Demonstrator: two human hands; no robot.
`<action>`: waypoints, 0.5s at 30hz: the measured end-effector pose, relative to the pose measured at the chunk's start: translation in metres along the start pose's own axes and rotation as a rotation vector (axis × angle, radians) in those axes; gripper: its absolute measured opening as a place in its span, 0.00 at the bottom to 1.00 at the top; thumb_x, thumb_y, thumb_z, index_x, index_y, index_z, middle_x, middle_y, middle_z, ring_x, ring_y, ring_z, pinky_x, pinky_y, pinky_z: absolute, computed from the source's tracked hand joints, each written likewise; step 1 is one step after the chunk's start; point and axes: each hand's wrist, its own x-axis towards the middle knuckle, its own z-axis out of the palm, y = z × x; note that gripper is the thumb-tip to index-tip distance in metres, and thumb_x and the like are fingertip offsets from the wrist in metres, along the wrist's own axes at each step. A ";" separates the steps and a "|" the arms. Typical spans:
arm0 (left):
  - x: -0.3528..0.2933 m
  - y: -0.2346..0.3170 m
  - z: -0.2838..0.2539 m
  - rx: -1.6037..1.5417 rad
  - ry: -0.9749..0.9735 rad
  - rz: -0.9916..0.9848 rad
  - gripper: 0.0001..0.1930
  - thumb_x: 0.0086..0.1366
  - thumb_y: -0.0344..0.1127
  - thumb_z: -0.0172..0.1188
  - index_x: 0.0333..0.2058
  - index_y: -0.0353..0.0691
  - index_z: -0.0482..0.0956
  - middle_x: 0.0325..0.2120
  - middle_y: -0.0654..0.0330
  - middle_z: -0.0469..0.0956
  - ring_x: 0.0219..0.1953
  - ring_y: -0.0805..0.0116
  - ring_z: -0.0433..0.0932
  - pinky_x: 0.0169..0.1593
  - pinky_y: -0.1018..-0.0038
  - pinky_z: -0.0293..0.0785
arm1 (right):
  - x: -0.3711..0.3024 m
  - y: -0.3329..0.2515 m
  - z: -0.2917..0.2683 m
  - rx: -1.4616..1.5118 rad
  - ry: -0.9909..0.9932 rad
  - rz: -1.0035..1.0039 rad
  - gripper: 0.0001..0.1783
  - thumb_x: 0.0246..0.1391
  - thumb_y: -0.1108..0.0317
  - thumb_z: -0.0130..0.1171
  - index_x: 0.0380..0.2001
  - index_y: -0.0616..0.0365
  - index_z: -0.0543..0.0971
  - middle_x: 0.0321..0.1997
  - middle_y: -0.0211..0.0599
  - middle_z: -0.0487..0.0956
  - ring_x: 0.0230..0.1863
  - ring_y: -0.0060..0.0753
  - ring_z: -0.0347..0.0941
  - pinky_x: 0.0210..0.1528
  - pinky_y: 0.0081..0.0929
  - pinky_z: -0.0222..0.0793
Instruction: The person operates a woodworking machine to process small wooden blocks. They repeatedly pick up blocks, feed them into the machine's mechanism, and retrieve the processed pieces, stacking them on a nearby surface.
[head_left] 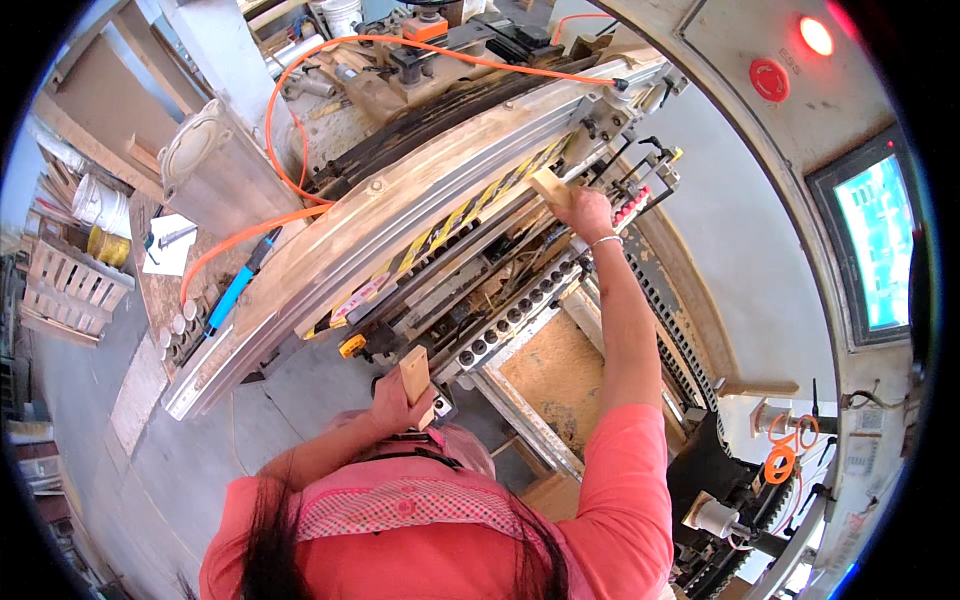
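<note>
Close to my body, my left hand point(393, 408) is closed around a short light wooden block point(414, 374), which stands up above the fingers. With the arm stretched out over the machine, my right hand point(588, 213) grips another short wooden piece point(549, 186) by its near end. That piece is beside the far end of a rail point(455, 222) with black-and-yellow striped tape. Below the right hand lies the machine bed with clamps and a row of round black knobs point(515, 315). Whether the right-hand piece touches the machine, I cannot tell.
A long wooden beam point(350, 215) runs across behind the striped rail. On its left end lies a blue air gun point(232, 298) with an orange hose point(268, 110). At the right stand a lit screen point(875, 245) and a red emergency button point(769, 79). A slatted crate point(75, 285) sits far left.
</note>
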 end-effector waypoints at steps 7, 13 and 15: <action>-0.002 -0.005 0.002 0.005 -0.037 -0.046 0.18 0.49 0.35 0.62 0.38 0.33 0.74 0.32 0.49 0.77 0.33 0.49 0.77 0.38 0.62 0.74 | 0.001 0.001 0.002 -0.009 -0.018 0.023 0.27 0.41 0.43 0.59 0.27 0.61 0.79 0.30 0.46 0.78 0.34 0.44 0.76 0.37 0.36 0.73; -0.003 -0.005 0.002 -0.006 -0.011 -0.002 0.17 0.49 0.33 0.61 0.39 0.32 0.74 0.33 0.49 0.77 0.34 0.49 0.77 0.39 0.62 0.74 | 0.002 0.001 0.005 -0.011 -0.026 0.016 0.28 0.42 0.41 0.58 0.26 0.60 0.77 0.29 0.47 0.78 0.33 0.48 0.75 0.38 0.39 0.71; -0.001 -0.001 0.001 -0.016 -0.008 0.020 0.17 0.49 0.32 0.61 0.39 0.32 0.74 0.33 0.49 0.77 0.34 0.49 0.77 0.39 0.62 0.74 | 0.001 0.004 0.007 -0.009 -0.015 0.017 0.27 0.42 0.42 0.59 0.26 0.60 0.77 0.29 0.46 0.78 0.32 0.48 0.75 0.38 0.39 0.71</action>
